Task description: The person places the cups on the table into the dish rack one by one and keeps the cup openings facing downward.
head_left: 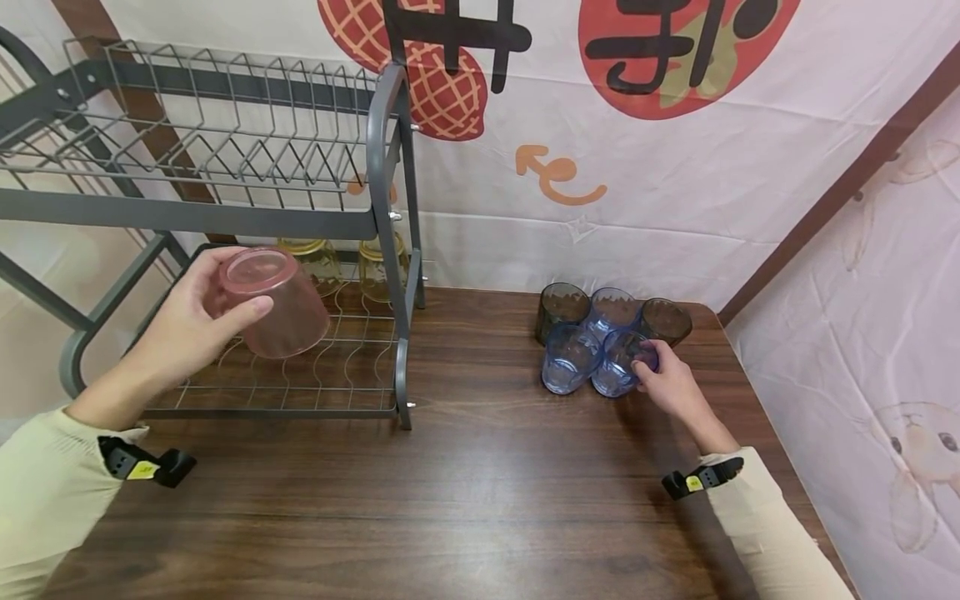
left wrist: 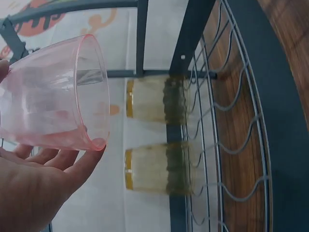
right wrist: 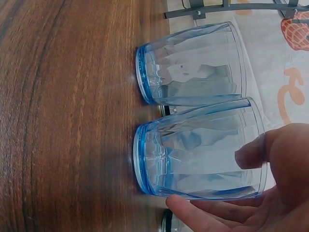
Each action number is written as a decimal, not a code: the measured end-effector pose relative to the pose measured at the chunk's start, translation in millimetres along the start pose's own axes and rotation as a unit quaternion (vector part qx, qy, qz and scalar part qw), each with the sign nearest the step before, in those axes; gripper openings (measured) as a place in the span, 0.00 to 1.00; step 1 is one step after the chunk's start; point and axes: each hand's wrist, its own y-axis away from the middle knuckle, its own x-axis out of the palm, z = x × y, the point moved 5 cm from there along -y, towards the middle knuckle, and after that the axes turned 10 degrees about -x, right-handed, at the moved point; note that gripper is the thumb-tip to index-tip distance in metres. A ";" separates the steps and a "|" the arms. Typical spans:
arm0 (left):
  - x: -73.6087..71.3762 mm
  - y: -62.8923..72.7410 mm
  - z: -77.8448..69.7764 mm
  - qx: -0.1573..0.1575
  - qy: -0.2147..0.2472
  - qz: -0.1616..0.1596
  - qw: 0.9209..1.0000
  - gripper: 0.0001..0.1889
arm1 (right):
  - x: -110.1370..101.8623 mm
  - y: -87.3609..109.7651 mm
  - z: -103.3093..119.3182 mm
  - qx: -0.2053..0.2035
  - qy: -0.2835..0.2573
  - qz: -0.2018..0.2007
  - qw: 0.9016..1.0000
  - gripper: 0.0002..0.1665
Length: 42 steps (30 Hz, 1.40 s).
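Observation:
My left hand (head_left: 180,329) holds a clear pink cup (head_left: 288,312) upside down and slightly tilted, over the lower tier of the dish rack. In the left wrist view, the fingers run along the side of the pink cup (left wrist: 43,96) towards its rim. On the table at the right, my right hand (head_left: 672,385) grips an upright blue cup (head_left: 615,367) near the rim, thumb on one side and fingers on the other. A second blue cup (right wrist: 198,67) stands right beside it in the right wrist view.
Behind the gripped cup stand another blue cup (head_left: 613,307) and two dark grey cups, one of them (head_left: 561,308) at the left. Two yellow cups, one (left wrist: 154,169) nearer, sit upside down on the rack's lower tier. The grey wire rack (head_left: 300,223) has an upper tier above the left hand.

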 end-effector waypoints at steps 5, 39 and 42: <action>-10.7 -5.8 7.4 -0.013 0.004 -0.024 1.000 0.28 | 0.1 0.0 1.2 0.001 -0.002 -0.001 1.000 0.29; -65.6 -66.4 71.3 -0.088 0.009 -0.075 0.993 0.22 | -0.3 -1.1 -0.9 -0.004 0.007 -0.001 1.000 0.29; -69.0 -71.7 79.3 -0.104 0.001 -0.087 0.991 0.22 | -0.4 -0.8 0.0 -0.005 0.009 0.002 1.000 0.30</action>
